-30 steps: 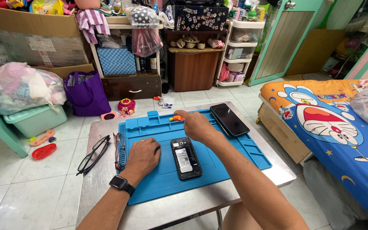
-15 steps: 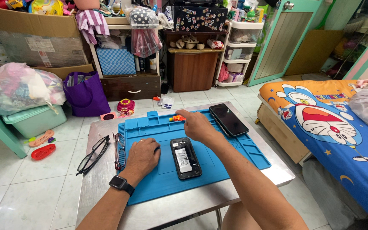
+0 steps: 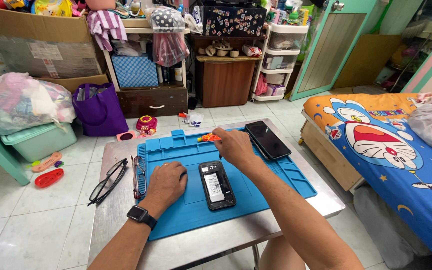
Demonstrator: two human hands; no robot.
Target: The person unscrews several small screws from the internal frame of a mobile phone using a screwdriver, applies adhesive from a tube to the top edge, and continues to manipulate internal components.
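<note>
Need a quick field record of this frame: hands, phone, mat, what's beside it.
surface: metal table with blue work mat
left hand: flat on the mat, left of the opened phone, smartwatch on wrist
right hand: holds a small tool with an orange handle, tip hidden
opened phone: back cover off, lying on mat centre
second phone: dark, at mat's far right corner
off mat, left: black glasses, red-framed glasses

Between our left hand point(image 3: 168, 181) and right hand point(image 3: 232, 145), the opened phone point(image 3: 216, 184) blocks the mat's point(image 3: 286, 177) middle. We find bare mat toward its right edge; glasses point(image 3: 107, 180) crowd the table's point(image 3: 211, 242) left edge.
</note>
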